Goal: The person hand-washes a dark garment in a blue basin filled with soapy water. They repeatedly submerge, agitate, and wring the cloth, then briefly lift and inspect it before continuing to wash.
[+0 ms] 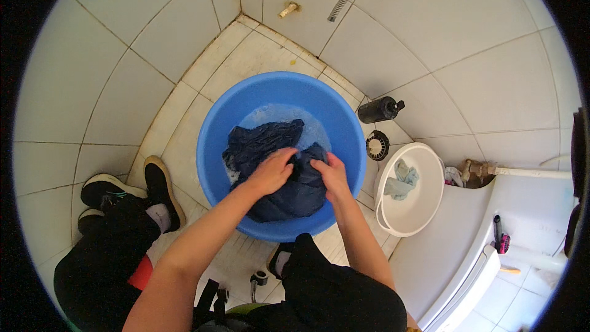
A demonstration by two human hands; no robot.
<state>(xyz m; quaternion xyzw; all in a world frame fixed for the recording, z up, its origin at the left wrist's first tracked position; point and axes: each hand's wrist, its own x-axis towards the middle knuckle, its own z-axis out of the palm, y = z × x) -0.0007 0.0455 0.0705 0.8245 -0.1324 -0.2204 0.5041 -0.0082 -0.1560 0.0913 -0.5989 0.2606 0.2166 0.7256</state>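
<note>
A large blue plastic basin point(281, 78) stands on the tiled floor in front of me, with sudsy water point(281, 113) in it. Dark navy wet cloth, likely a garment point(286, 200), lies bunched in the water and covers much of the basin's bottom. My left hand point(275, 171) grips a fold of it near the middle, fingers curled over the fabric. Close by on the right, my right hand point(333, 174) pinches a raised bunch of the same cloth between thumb and fingers. Parts of the fingers are hidden by the fabric.
Right of the basin are a black pump bottle point(378, 110), a round floor drain cover point(378, 145) and a white bucket point(409, 221) holding a pale cloth point(402, 180). A white appliance point(442, 240) stands farther right. Dark shoes point(108, 190) lie by the left wall. A brass wall outlet point(289, 10) juts out behind.
</note>
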